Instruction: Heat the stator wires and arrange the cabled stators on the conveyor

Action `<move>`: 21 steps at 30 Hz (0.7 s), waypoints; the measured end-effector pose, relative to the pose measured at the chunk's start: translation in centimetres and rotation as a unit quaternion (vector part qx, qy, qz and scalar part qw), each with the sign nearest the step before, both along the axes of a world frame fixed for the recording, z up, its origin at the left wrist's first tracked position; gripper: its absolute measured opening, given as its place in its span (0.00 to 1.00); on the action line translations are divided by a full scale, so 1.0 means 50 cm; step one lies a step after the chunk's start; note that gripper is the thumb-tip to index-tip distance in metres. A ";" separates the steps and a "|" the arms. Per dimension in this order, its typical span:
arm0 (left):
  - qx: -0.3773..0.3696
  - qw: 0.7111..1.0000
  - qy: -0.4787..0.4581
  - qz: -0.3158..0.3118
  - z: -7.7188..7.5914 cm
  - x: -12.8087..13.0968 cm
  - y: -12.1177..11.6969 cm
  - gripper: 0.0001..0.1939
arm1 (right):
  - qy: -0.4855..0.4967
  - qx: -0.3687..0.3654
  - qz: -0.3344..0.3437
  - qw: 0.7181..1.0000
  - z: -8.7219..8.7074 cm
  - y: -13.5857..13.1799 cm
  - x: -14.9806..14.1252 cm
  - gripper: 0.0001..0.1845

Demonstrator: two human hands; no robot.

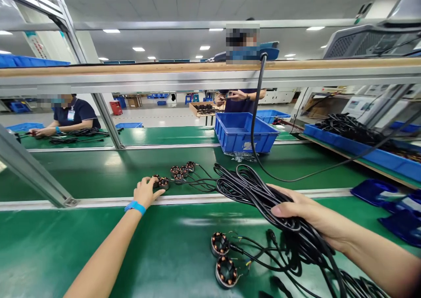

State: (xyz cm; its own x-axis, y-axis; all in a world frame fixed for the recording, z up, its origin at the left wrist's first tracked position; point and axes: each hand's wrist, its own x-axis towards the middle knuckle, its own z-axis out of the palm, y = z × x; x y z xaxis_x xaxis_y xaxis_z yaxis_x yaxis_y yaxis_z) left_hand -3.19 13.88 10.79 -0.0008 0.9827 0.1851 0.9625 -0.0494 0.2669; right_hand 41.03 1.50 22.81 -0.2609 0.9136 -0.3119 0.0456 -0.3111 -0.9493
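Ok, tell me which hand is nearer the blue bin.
Right. The right hand, holding the cable bundle, is below the blue bin; the left hand is further left.

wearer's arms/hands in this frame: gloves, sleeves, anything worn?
No gloves; both hands are bare. Left hand has a bright blue band around the wrist. Right hand shows no band, watch or rings. No sleeves in view on either forearm.

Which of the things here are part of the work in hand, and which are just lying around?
In hand:
left hand on small coils
right hand gripping black cable bundle

Lying about:
two coils nearby
blue bin
blue tray of cables
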 end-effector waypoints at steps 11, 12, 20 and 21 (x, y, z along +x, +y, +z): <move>-0.130 0.986 0.064 -0.087 -0.031 0.045 0.074 0.14 | -0.053 -0.002 0.009 0.999 0.022 0.010 0.023 0.45; -0.133 0.984 0.064 -0.100 -0.023 0.057 0.052 0.13 | -0.060 0.001 0.005 0.998 0.026 0.010 0.029 0.45; -0.223 0.956 0.065 -0.180 -0.019 0.187 -0.216 0.12 | -0.097 0.021 -0.039 0.994 0.074 0.001 0.076 0.45; -0.234 0.953 0.070 -0.180 -0.014 0.192 -0.233 0.13 | -0.097 0.021 -0.046 0.994 0.077 -0.001 0.079 0.45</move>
